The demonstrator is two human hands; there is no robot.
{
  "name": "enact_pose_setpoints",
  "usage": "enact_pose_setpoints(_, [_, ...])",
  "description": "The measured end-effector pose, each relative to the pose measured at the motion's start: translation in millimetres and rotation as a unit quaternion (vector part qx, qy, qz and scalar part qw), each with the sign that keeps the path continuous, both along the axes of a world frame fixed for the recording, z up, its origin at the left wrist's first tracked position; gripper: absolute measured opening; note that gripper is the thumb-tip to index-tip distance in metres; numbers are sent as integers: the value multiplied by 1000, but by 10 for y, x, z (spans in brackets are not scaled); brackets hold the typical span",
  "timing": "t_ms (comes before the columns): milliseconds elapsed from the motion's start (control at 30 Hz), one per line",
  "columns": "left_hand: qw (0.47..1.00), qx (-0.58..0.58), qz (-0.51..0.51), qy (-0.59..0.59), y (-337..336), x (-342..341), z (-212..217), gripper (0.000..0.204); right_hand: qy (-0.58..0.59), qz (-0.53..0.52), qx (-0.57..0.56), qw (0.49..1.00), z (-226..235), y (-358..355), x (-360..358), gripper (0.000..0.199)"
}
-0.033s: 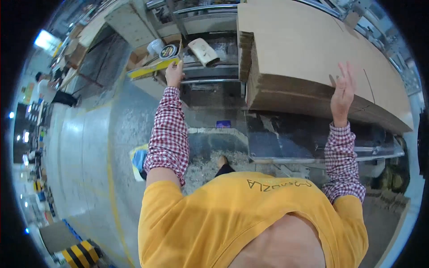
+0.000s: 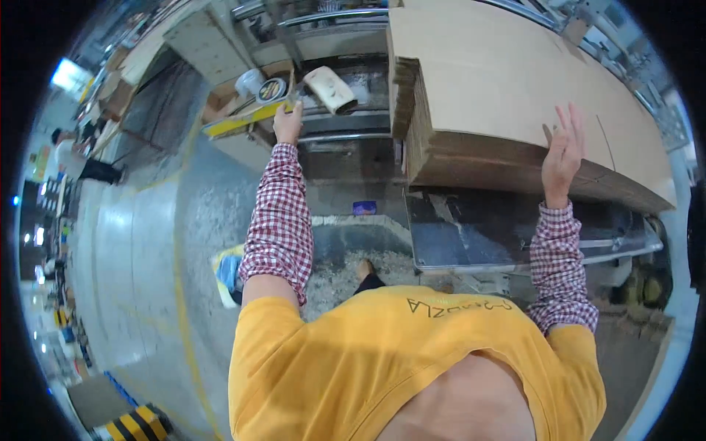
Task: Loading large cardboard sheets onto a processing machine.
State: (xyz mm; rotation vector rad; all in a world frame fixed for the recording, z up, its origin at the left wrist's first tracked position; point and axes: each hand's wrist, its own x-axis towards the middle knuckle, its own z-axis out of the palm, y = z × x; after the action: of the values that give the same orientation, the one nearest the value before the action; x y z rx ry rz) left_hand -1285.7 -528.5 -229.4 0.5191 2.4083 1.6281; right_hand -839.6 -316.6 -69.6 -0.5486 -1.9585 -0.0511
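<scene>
My left hand [image 2: 287,122] reaches forward to the right end of a yellow strip [image 2: 239,120] on the front of a grey machine bench, and its fingers curl over that end. My right hand [image 2: 563,149] is raised with its fingers spread, the palm against the near edge of a tall stack of brown cardboard sheets [image 2: 485,81]. The stack lies on a metal table [image 2: 515,242] in front of me. Both my sleeves are red and white check.
Behind the yellow strip an open box [image 2: 224,99] holds a white cup [image 2: 249,79] and a tape roll [image 2: 271,90]. A pale rolled sheet [image 2: 331,88] lies beside them. Sawdust covers the floor [image 2: 346,268] at my feet. A person [image 2: 73,158] stands far left.
</scene>
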Motion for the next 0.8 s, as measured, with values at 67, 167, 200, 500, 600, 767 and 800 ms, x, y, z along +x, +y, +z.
enact_pose_setpoints(67, [988,-45,65,131,308,-202,-197,76,-28,-58,20,998,83,-21,-23,37])
enact_pose_setpoints(167, [989,-124,26,74,961,-225,-194,97,-26,-136,53,989,89,51,8,38])
enact_pose_setpoints(200, [979,-203,18,28,1215,-47,-66,103,-32,-145,50,988,70,49,71,39])
enact_pose_setpoints(500, [918,-391,15,57,1376,-227,-244,92,-8,-148,29,989,59,33,-85,41])
enact_pose_setpoints(600, [877,388,-126,-254,877,-283,-477,63,29,-101,13,994,185,122,-89,43])
enact_pose_setpoints(767, [881,414,-211,-88,740,790,100,60,24,-136,65,988,278,96,-111,43])
enact_pose_setpoints(800, [919,291,-227,138,986,1366,836,69,18,-147,61,987,239,147,-8,45])
